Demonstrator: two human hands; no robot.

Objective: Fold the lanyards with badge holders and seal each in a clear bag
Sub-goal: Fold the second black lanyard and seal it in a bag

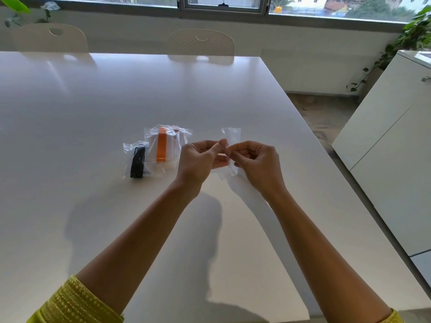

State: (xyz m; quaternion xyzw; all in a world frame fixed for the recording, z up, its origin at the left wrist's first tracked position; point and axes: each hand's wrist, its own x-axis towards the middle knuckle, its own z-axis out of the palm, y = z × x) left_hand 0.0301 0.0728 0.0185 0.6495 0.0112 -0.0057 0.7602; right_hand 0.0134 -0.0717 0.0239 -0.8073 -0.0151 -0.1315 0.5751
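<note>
**A:** Where do I stand on the bagging?

**B:** From my view, two look done. A black lanyard (137, 164) sits folded in its clear bag, and an orange lanyard (161, 147) in a larger bag just beside it, both lying on the desk (116, 101) about mid-way across, nearer my left side than the right edge. I can't tell from here whether either seal is fully pressed.

**A:** And the third?

**B:** That is the one in hand. I am holding an empty bag (232, 138) up above the desk, a little right of the orange one. Nothing coloured shows inside it, and I see no loose lanyard anywhere on the desk, so what goes into it I cannot say.

**A:** How are the hands set?

**B:** Both forearms reach forward from the near edge, wrists raised. My left hand (200, 159) pinches the bag's left edge between thumb and forefinger, the other fingers curled in. My right hand (256, 162) pinches the same bag from the right, fingertips meeting the left's at the bag's middle. The bag stands roughly upright between them.

**A:** So the step?

**B:** My guess: opening the mouth or working the flap. Filling and sealing remain.
</note>
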